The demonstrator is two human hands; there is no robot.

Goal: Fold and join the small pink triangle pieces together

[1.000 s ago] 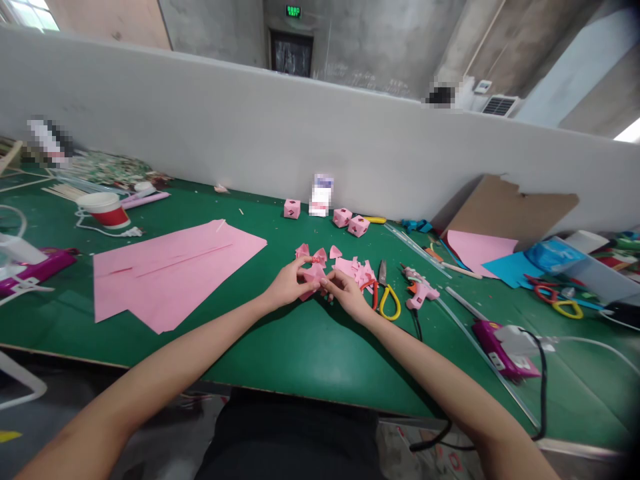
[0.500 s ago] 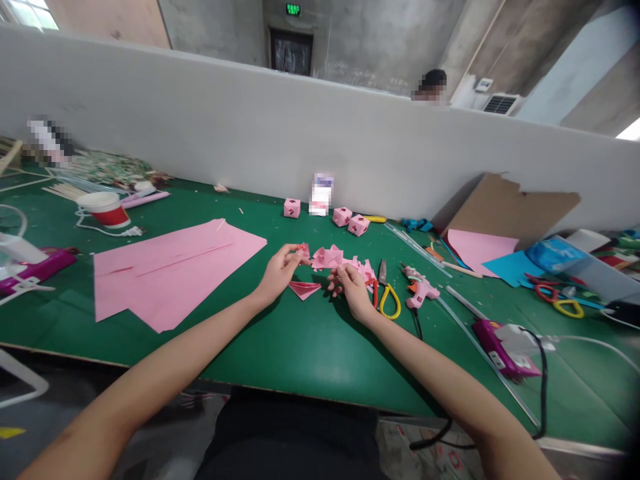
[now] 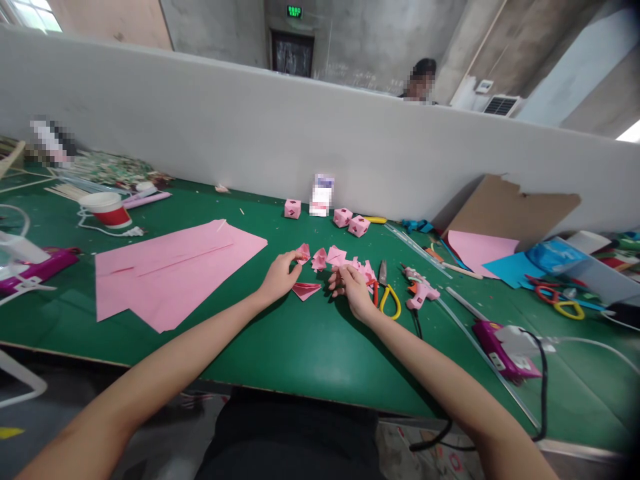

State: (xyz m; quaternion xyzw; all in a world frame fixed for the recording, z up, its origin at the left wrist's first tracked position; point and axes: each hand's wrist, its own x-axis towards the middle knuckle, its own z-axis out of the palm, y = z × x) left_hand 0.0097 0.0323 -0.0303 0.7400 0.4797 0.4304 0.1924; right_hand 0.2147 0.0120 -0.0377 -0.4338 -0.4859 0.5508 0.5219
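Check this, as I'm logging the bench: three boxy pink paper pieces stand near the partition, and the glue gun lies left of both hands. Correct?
One slip: the head view shows the glue gun lying right, not left, of the left hand and right hand. The three boxy pink paper pieces do stand near the partition.

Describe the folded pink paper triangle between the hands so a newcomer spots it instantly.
On the green tabletop, look between the bare left hand and bare right hand. The folded pink paper triangle lies there, one point aimed toward the person. It lies closer to the tabletop's front edge than the small pink paper pieces beyond it.
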